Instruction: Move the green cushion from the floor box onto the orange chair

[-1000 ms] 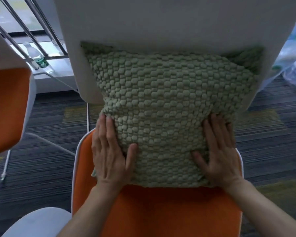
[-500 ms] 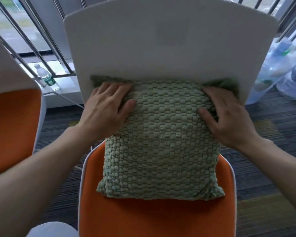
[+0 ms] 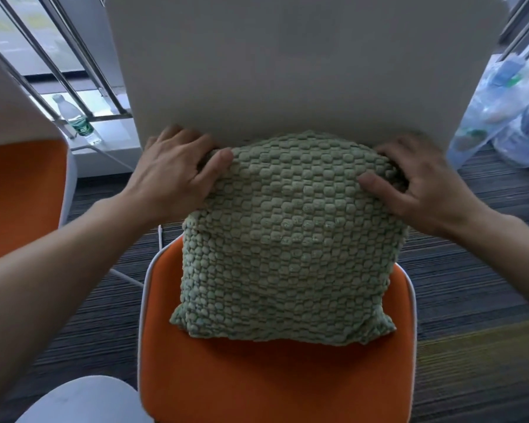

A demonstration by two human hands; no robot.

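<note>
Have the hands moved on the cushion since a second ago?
Yes. The left hand and right hand went from the green cushion's lower corners to its top corners, by the white backrest.

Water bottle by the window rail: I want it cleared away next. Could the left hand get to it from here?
Probably yes. The left hand only grips the green cushion, and the water bottle stands in the open past the neighbouring orange chair, though it may take a lean.
</note>
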